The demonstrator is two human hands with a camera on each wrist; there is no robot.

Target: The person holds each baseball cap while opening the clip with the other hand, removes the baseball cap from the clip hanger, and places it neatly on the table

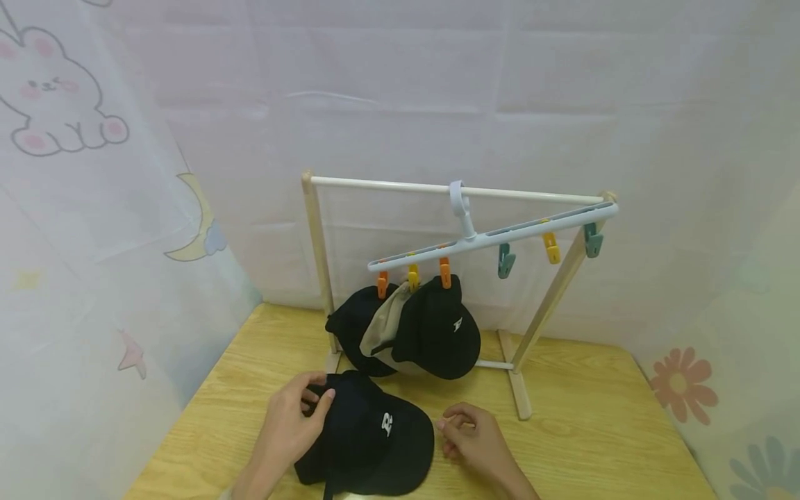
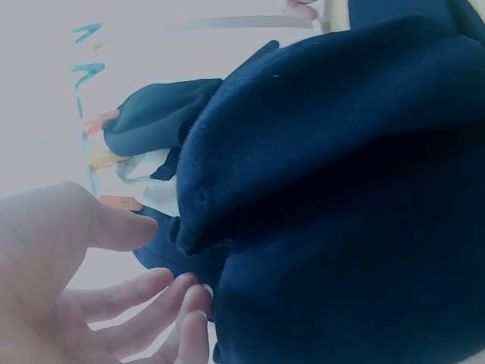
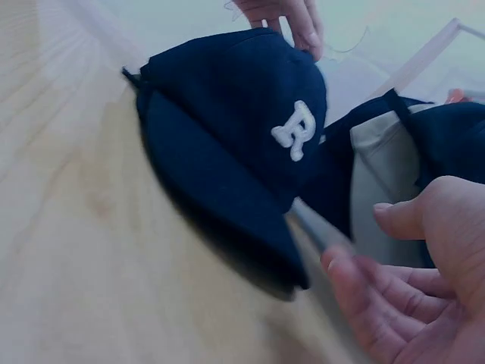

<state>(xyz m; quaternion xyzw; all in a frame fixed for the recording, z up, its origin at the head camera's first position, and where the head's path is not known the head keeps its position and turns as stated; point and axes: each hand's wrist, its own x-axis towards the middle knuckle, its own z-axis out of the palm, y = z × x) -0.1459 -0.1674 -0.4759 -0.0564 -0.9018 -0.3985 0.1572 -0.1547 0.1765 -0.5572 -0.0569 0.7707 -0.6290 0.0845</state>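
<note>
A black cap (image 1: 360,434) with a white letter on its front lies on the table, its brim to the right. My left hand (image 1: 296,414) is at the cap's back left edge. In the left wrist view, the thumb and fingers (image 2: 136,296) of that hand stand apart, right beside the dark cloth (image 2: 341,189). Just off the brim's tip is my right hand (image 1: 473,439), fingers loosely bent and nothing held. The right wrist view shows its thumb apart from the fingers, with the lettered cap (image 3: 227,129) beyond.
A pale blue hanger (image 1: 487,240) hangs tilted from a rack's white bar (image 1: 387,185). Orange and yellow clips on its left hold two black caps (image 1: 440,333) and a beige one (image 1: 384,323). Green clips (image 1: 505,262) and a yellow clip (image 1: 551,248) hang on its right.
</note>
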